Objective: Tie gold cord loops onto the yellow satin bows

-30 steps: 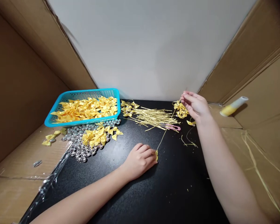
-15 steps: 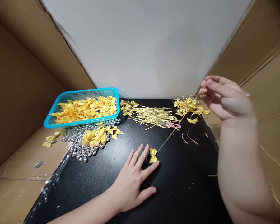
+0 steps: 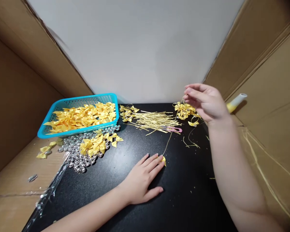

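Note:
My left hand [image 3: 145, 178] lies flat on the black tabletop, fingers stretched out. Its fingertips cover most of a small yellow bow [image 3: 164, 160], and only the right part of the bow shows. From that bow a thin gold cord [image 3: 168, 143] runs up and away toward my right hand [image 3: 205, 100], which is raised at the right. There the thumb and fingers are pinched together on the cord's upper end. The cord curves slightly rather than running straight. Behind the right hand lies a heap of yellow bows with cord loops [image 3: 183, 111].
A blue basket [image 3: 117, 111] full of yellow bows stands back left. Silver beads [image 3: 78, 161] and loose bows [image 3: 94, 146] spill before it. Cut gold cords [image 3: 154, 120] and a pink-handled tool [image 3: 175, 129] lie mid-back. Cardboard [image 3: 263, 90] walls both sides.
My left fingers have moved over the bow, which was uncovered beside them before. My right hand has come left and nearer the bow heap, and the taut cord has slackened. The view has shifted.

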Tool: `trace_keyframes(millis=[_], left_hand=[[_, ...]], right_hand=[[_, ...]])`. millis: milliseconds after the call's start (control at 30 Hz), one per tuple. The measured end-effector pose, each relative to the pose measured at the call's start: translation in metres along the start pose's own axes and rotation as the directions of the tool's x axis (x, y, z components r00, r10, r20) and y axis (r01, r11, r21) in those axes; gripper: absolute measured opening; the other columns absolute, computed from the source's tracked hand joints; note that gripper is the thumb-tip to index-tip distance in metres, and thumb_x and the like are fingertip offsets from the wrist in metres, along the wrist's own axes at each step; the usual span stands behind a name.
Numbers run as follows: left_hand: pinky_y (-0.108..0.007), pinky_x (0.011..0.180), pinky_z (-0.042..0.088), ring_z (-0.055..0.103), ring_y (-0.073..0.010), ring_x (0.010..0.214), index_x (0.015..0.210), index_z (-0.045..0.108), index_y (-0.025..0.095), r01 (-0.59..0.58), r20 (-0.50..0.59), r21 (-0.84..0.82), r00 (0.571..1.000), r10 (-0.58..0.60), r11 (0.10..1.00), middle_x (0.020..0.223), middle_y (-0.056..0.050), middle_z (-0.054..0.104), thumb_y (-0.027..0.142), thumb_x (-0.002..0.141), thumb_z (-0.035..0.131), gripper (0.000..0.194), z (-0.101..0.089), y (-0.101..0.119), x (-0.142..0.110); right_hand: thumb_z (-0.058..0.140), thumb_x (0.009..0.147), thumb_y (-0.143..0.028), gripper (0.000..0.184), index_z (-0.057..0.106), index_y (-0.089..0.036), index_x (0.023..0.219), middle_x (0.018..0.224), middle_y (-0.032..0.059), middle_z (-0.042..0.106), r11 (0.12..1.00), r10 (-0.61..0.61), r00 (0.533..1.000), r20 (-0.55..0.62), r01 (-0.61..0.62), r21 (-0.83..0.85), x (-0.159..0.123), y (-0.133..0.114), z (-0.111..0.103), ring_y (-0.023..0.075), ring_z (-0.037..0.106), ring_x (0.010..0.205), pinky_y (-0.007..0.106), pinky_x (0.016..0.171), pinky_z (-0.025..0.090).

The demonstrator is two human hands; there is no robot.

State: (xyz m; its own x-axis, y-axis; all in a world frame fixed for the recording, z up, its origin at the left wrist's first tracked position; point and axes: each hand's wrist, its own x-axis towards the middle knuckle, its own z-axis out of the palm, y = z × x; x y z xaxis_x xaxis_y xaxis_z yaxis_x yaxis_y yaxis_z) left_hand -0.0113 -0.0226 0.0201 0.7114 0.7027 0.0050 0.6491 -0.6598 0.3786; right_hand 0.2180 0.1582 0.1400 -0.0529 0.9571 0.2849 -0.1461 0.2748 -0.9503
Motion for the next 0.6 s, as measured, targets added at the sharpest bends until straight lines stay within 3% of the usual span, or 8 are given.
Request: trace_keyframes(millis=[167, 300, 400, 467, 600], left_hand=[[-0.053, 0.116, 0.027, 0.026, -0.0315, 0.145, 0.154, 0.013, 0.016, -0.013, 0.008, 0.026, 1.0, 0.013, 1.0, 0.16, -0.011, 0.022, 0.039, 0.086, 0.055, 0.084, 0.028, 0.019, -0.019], [-0.05, 0.114, 0.03, 0.029, -0.0344, 0.143, 0.155, 0.004, 0.011, -0.003, -0.064, 0.101, 0.998, 0.01, 0.995, 0.159, -0.013, 0.023, 0.048, 0.083, 0.058, 0.097, 0.049, 0.034, -0.033], [-0.048, 0.113, 0.03, 0.034, -0.0346, 0.141, 0.155, 0.008, 0.01, -0.011, -0.104, 0.173, 0.994, 0.029, 0.985, 0.156, -0.014, 0.031, 0.057, 0.087, 0.052, 0.094, 0.057, 0.04, -0.035], [-0.044, 0.113, 0.03, 0.036, -0.0307, 0.14, 0.154, 0.011, 0.011, -0.004, -0.133, 0.229, 0.991, 0.035, 0.974, 0.154, -0.013, 0.036, 0.046, 0.094, 0.046, 0.078, 0.059, 0.043, -0.036], [-0.038, 0.112, 0.032, 0.039, -0.0242, 0.138, 0.154, 0.014, 0.011, 0.031, -0.196, 0.324, 0.98, 0.035, 0.946, 0.15, -0.01, 0.044, 0.012, 0.095, 0.037, 0.063, 0.064, 0.048, -0.036]], right_hand=[[0.075, 0.075, -0.014, 0.01, 0.065, -0.016, 0.076, 0.063, -0.0036, 0.063, 0.987, 0.162, 0.968, -0.19, -0.158, 0.035, 0.024, 0.056, 0.011, 0.0071, 0.064, 0.058, 0.021, 0.066, 0.058], [0.076, 0.078, -0.023, 0.014, 0.065, -0.014, 0.08, 0.067, -0.0006, 0.065, 0.967, 0.249, 0.958, -0.144, -0.254, -0.01, 0.027, 0.098, 0.024, 0.0109, 0.064, 0.061, 0.025, 0.063, 0.057], [0.063, 0.091, -0.03, 0.022, 0.063, -0.013, 0.105, 0.098, 0.0057, 0.067, 0.938, 0.336, 0.938, -0.084, -0.342, -0.063, 0.024, 0.117, 0.036, 0.0159, 0.066, 0.082, 0.033, 0.073, 0.057], [0.058, 0.094, -0.031, 0.029, 0.058, -0.015, 0.118, 0.115, 0.0081, 0.062, 0.916, 0.385, 0.922, -0.052, -0.388, -0.104, 0.023, 0.126, 0.045, 0.0195, 0.064, 0.096, 0.039, 0.081, 0.056], [0.058, 0.094, -0.032, 0.032, 0.057, -0.016, 0.121, 0.121, 0.0091, 0.06, 0.881, 0.442, 0.897, -0.002, -0.434, -0.188, 0.02, 0.139, 0.062, 0.0214, 0.063, 0.102, 0.042, 0.085, 0.054]])
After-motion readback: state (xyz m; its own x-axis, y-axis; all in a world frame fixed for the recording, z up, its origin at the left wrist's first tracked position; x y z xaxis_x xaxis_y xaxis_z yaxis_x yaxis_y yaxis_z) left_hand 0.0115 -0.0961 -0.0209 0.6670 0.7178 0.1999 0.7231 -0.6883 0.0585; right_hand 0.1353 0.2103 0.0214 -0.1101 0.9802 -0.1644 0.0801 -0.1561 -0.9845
